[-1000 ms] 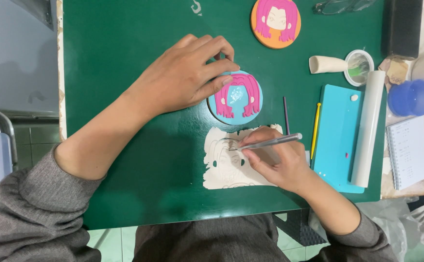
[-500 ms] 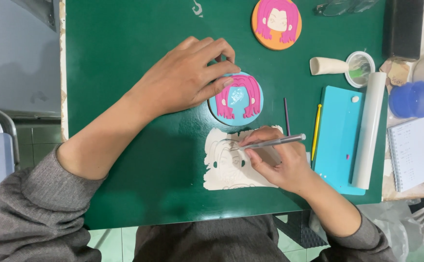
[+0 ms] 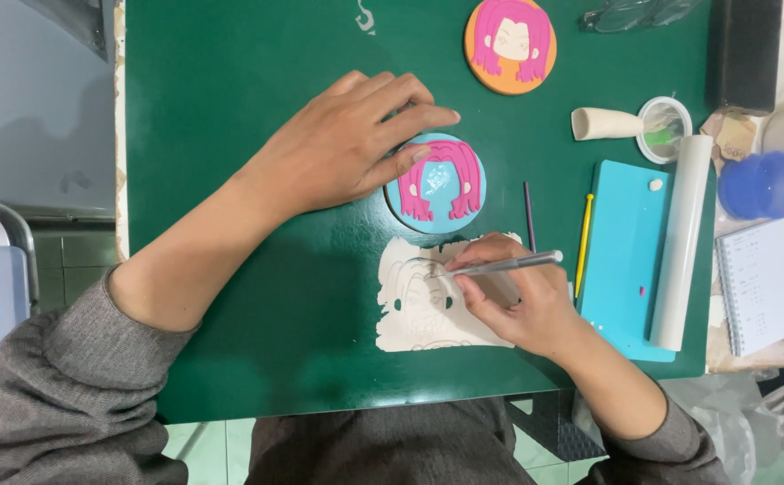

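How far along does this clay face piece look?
One orange disc with pink hair and a face looks finished. The blue disc, under the left hand, has pink hair but only a pale blank face. The right hand is cutting a face shape from the white clay sheet with a thin tool; that piece is not yet cut free.

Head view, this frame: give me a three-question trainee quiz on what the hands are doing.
1. True or false: the left hand rests on the blue disc.
2. What does the right hand hold?
A. silver tool
B. white roller
C. yellow stick
3. The tool's tip touches the flat sheet of ____ clay.

Key: 1 true; 2 A, the silver tool; 3 white.
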